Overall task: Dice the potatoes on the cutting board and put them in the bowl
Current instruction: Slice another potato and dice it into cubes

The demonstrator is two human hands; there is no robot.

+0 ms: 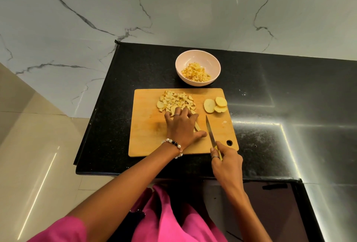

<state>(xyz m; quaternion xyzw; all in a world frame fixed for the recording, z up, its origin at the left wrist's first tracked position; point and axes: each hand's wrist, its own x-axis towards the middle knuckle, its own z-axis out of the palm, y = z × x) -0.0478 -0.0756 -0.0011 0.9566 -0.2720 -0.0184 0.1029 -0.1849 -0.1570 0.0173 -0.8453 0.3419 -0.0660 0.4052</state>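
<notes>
On the black granite counter a wooden cutting board lay square to the person, its hanging hole at the 4 o'clock corner. At 12 o'clock from the board, just beyond its far edge, stood a pale pink bowl holding a small heap of diced potato. A larger pile of potato dice sat on the far half of the board, and at 3 o'clock from that pile three round potato slices overlapped one another near the board's right edge. The left hand, wearing a ring and a beaded bracelet at the wrist, rested palm down with fingers spread and fairly straight, fingertips touching the near edge of the pile and covering a few strips of potato, not gripping anything. The right hand curled around the handle of a kitchen knife, forefinger laid along its top; the blade pointed toward 12 o'clock, just right of the left thumb, its tip short of the slices. Pink clothing filled the view at 6 o'clock, and veined white marble rose behind the counter.
</notes>
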